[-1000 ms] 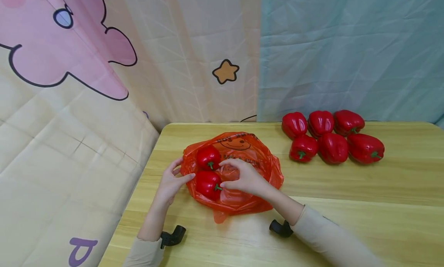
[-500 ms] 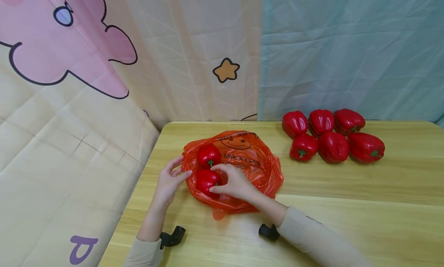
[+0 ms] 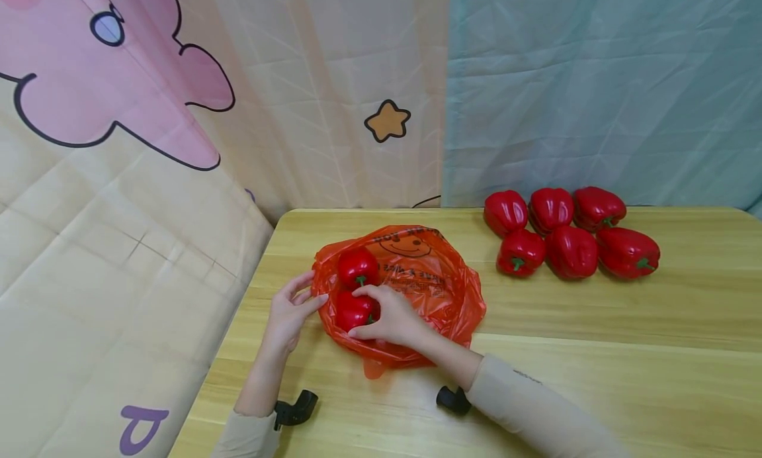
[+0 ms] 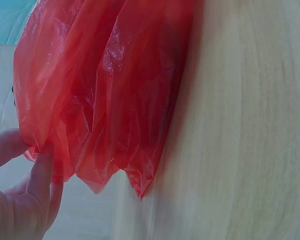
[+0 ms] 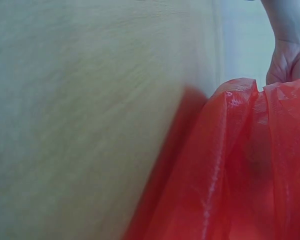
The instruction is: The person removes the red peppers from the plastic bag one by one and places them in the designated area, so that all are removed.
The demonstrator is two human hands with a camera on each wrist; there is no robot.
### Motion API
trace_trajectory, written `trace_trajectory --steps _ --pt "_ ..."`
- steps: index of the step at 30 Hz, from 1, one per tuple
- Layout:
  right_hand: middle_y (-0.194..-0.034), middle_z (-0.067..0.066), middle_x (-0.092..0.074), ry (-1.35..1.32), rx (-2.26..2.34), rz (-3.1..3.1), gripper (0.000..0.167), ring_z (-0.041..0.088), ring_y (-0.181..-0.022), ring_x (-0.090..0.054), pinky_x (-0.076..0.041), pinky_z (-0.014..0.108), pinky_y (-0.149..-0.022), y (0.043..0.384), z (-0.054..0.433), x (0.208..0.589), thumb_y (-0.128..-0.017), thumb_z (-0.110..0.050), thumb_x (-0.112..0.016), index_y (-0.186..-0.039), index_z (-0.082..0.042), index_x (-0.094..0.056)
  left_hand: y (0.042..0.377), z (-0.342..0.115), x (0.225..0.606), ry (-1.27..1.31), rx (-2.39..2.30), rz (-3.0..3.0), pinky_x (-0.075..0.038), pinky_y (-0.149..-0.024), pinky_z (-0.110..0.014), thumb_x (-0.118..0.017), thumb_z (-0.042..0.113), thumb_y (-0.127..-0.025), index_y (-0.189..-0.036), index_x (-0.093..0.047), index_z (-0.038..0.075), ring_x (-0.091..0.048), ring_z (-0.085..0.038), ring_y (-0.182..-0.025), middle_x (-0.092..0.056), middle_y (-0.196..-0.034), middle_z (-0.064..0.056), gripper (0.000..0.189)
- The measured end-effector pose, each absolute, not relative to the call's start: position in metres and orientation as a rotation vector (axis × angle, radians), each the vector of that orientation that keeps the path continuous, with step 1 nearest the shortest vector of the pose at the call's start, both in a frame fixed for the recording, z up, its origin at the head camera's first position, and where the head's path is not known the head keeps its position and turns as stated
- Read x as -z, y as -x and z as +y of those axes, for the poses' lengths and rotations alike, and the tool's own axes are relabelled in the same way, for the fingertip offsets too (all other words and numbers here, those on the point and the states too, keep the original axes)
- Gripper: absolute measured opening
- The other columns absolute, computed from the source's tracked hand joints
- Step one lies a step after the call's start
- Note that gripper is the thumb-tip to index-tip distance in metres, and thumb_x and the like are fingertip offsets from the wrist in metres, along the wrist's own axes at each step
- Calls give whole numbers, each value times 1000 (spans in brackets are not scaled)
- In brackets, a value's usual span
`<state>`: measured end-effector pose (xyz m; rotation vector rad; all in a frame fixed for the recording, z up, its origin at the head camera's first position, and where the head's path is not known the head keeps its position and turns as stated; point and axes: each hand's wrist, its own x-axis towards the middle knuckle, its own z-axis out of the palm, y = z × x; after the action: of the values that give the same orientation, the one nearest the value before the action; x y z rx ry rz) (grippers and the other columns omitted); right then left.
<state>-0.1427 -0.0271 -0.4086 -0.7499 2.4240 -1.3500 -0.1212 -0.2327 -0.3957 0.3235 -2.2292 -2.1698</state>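
Observation:
An orange-red plastic bag (image 3: 425, 312) lies with its mouth spread wide on the table, two red bell peppers inside at its left. My left hand (image 3: 290, 312) pinches the bag's left rim; in the left wrist view its fingers (image 4: 40, 175) hold the thin film. Reaching into the bag, my right hand (image 3: 393, 316) has thumb and fingers curled round the nearer bell pepper (image 3: 352, 311), hiding part of it. The farther bell pepper (image 3: 357, 267) sits just behind, stem toward me. The right wrist view shows the bag's outside (image 5: 240, 175) but not the right hand's fingers.
Several more red bell peppers (image 3: 571, 253) are grouped in two rows at the back right of the wooden table (image 3: 565, 359). Printed curtains (image 3: 333, 114) hang behind and to the left. Black wrist mounts (image 3: 296, 408) stick out from both forearms.
My right hand has moved left and slightly toward me, from beside the stems to around the nearer bell pepper. The left hand stays at the rim, barely shifted.

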Motion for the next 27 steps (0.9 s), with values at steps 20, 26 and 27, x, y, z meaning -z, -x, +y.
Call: trace_trajectory --steps 20,26,27 --pt "-121 8 -54 754 1365 2419 56 26 -106 -50 -52 43 -79 141 -25 408 -70 -28 -80 -120 -17 -57 122 -233 399 -376 2187 -2221 -52 -81 -24 -60 -8 -85 -134 -42 -2 -57 -16 -105 -42 -132 -15 52" --pt "-121 8 -54 757 1375 2417 56 27 -106 -50 -53 43 -78 141 -22 405 -70 -26 -81 -120 -17 -58 123 -233 399 -382 2165 -2235 -52 -81 -24 -60 -7 -85 -134 -43 -1 -57 -15 -105 -43 -132 -15 52" --pt "-121 8 -54 755 1377 2415 56 26 -106 -50 -53 43 -78 141 -21 404 -70 -26 -81 -120 -17 -58 123 -233 399 -382 2163 -2235 -52 -81 -23 -61 -7 -85 -134 -43 -1 -58 -14 -104 -43 -132 -15 52"
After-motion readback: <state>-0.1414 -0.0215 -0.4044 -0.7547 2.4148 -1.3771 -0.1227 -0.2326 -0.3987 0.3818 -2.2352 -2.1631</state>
